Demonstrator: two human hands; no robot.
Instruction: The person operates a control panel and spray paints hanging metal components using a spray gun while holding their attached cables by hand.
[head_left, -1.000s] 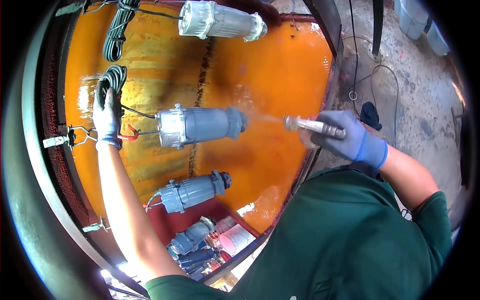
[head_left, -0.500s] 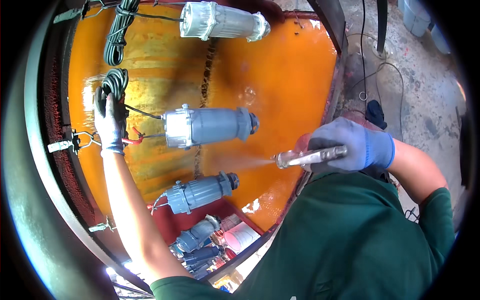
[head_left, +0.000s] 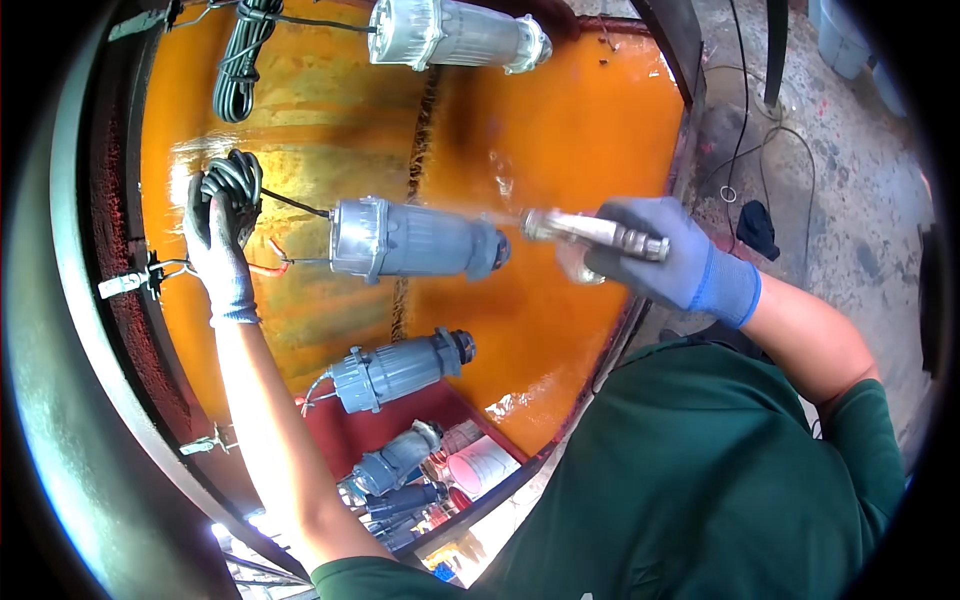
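My left hand [head_left: 222, 262], in a grey-and-black work glove, is closed around a coil of black cable [head_left: 232, 178]. That cable runs to a cylindrical, pump-like body [head_left: 425, 240] hanging sideways, mostly grey with a bare silvery left end. A red-handled hook holds this body at its left. My right hand [head_left: 680, 255], gloved too, grips a metal spray gun [head_left: 590, 230]. The gun's nozzle points left, just above the body's right end, and a faint mist shows in front of it. My right fingers are partly hidden behind the gun.
An unpainted silvery body [head_left: 455, 35] hangs above with its bundled cable [head_left: 240, 65]; a grey one [head_left: 400, 370] hangs below. Orange, wet-looking booth panels [head_left: 570, 130] lie behind. Several more bodies and a pink-white bucket [head_left: 482, 466] stand lower down. A hose [head_left: 740, 100] hangs at the right.
The spray gun has moved up and slightly left, from below the middle body to its upper side, and its tilt has changed. My left hand still holds the cable coil.
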